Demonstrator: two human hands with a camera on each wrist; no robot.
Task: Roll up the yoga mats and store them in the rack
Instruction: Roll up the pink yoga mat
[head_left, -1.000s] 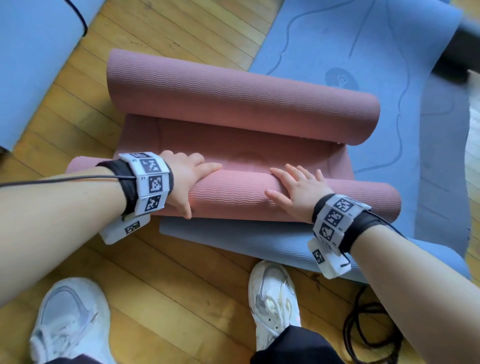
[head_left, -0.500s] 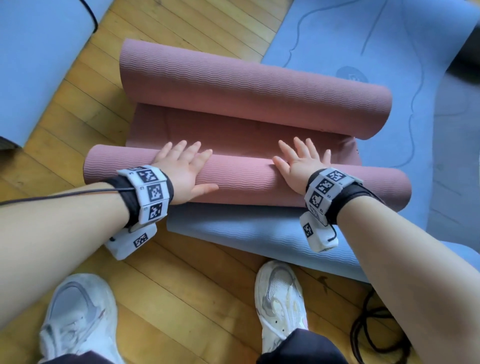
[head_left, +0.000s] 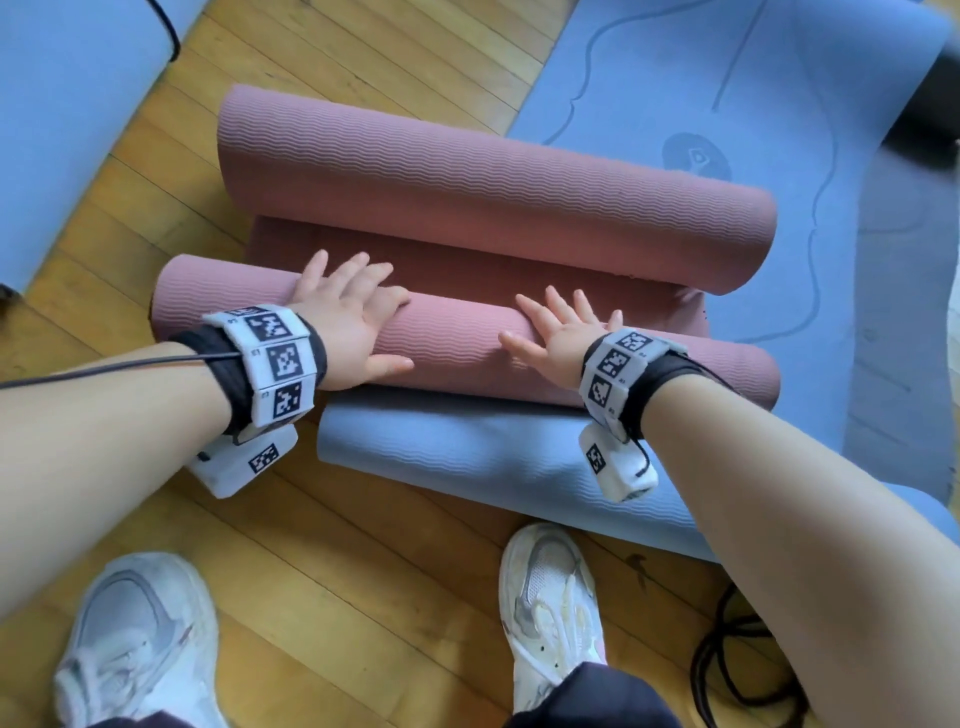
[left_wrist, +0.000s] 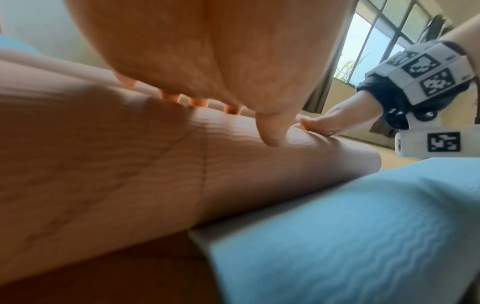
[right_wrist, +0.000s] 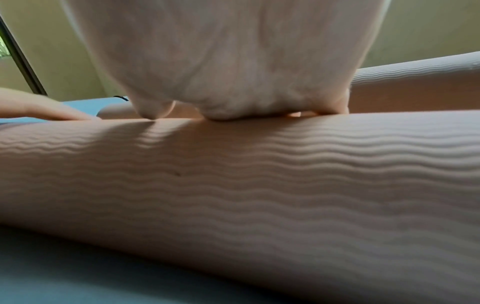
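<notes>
Our left hand (head_left: 349, 325) lies flat on the near roll (head_left: 457, 348) of the pink mat (head_left: 493, 192), fingers straight and spread, thumb out to the side along the ribbed surface; in the left wrist view the thumb tip (left_wrist: 271, 137) presses into the roll. Our right hand (head_left: 563, 338) lies the same way further along the same roll, palm down, fingers extended and fanned toward the far side. Neither hand curls around anything; both simply press on top. Each wrist carries a black strap with white marker blocks (head_left: 275, 358), and a thin cable (head_left: 104, 369) runs back along our left forearm. The pink mat is curled from both ends: the near roll under our palms, a thicker far roll beyond them, and a short flat strip between the two. It lies on the wood floor (head_left: 337, 571), its right part and near edge overlapping a blue mat (head_left: 467, 457), whose rolled near end sits just beside the near roll, toward us. The rest of the blue mat spreads flat to the upper right. Another blue mat (head_left: 67, 114) lies at the upper left. Our white sneakers (head_left: 556, 597) stand on the floor below, and a dark coiled cord (head_left: 727, 660) rests by the right foot.
</notes>
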